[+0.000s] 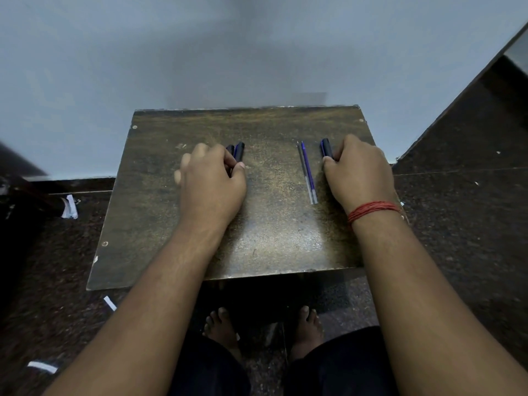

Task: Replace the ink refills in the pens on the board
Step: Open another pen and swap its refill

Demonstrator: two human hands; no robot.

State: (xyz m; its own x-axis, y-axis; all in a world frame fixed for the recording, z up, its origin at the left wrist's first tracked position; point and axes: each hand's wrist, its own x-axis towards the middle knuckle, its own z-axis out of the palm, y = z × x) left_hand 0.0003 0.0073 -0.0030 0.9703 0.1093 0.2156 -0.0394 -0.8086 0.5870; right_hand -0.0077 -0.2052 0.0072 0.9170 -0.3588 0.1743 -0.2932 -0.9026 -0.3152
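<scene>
Your board (200,252) sits on the dark floor (457,252) w/ both hands resting on it. Left hand (211,178) is curled over two dark pens (239,151), fingers closed round them (a bit blurred). Right hand (357,172) pinches one pen (326,147) at its near end. Two refills (308,172) lie side by side just left of it.
</scene>
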